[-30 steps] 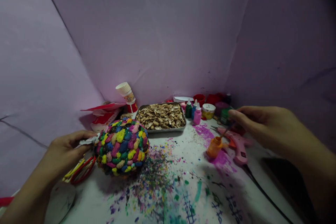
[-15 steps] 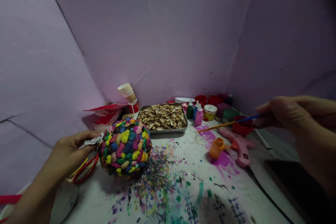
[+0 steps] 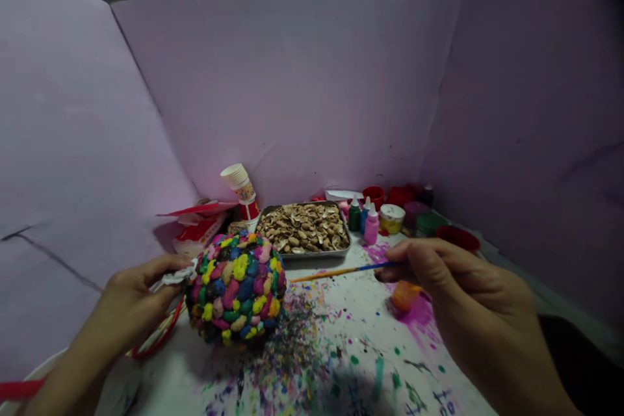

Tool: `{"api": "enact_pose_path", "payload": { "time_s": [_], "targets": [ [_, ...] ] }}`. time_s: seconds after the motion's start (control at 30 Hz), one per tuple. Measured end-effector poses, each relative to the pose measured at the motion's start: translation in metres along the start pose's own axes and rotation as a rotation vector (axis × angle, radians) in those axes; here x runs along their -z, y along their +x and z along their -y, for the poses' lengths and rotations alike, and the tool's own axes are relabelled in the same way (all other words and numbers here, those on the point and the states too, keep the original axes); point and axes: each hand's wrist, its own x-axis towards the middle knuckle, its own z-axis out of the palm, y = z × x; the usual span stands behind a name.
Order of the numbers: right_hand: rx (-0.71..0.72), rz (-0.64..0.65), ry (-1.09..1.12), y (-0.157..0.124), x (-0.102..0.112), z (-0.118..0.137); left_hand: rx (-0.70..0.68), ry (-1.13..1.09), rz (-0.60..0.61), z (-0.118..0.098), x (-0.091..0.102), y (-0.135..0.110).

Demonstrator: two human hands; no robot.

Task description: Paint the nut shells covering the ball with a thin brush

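A round ball [image 3: 238, 289] covered in peanut shells painted many colours is at the left, just above the table. My left hand [image 3: 141, 289] pinches a crumpled white piece [image 3: 179, 274], perhaps paper or cloth, at the ball's left side. In my right hand [image 3: 439, 279] is a thin paintbrush [image 3: 348, 269] with a blue and orange handle. Its tip points left and appears close to the ball's right side, though I cannot tell whether they touch. Partly behind my right fingers stands a small orange paint bottle [image 3: 403, 297].
A metal tray [image 3: 312, 255] of peanut shells lies at the back. Beside it stand stacked paper cups [image 3: 238, 181], and squeeze bottles in green [image 3: 354, 216] and pink [image 3: 371, 227]. A lidded jar [image 3: 391, 219] is farther right. Purple panels [image 3: 312, 78] enclose the paint-splattered table [image 3: 351, 338].
My right hand has moved left with the paintbrush, bringing its tip near the ball. My left hand still grips the white piece. The view has tilted up slightly.
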Motion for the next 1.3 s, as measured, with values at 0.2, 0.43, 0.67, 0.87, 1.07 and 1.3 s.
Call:
{"api": "enact_pose_path", "payload": {
  "time_s": [0.2,0.43,0.67,0.87,1.07,1.3],
  "targets": [
    [-0.151,-0.027,0.024,-0.007,0.001,-0.010,-0.214,-0.141,-0.009,-0.021,-0.003,-0.012],
    [-0.073,0.060,0.051,-0.010,-0.003,-0.001,-0.481,-0.023,-0.196,-0.036,-0.014,-0.027],
    [-0.009,0.152,0.058,-0.014,-0.010,-0.001,-0.630,0.061,-0.252,-0.047,-0.023,-0.032],
    [-0.116,0.131,0.128,-0.020,-0.019,0.000,-0.617,0.096,-0.262,-0.041,-0.025,-0.035],
    [-0.113,0.160,0.125,-0.023,-0.021,0.000,-0.628,0.110,-0.244,-0.041,-0.025,-0.035],
    [-0.091,0.226,0.102,-0.018,-0.017,-0.008,-0.627,0.107,-0.240,-0.040,-0.028,-0.036]
  ]
}}
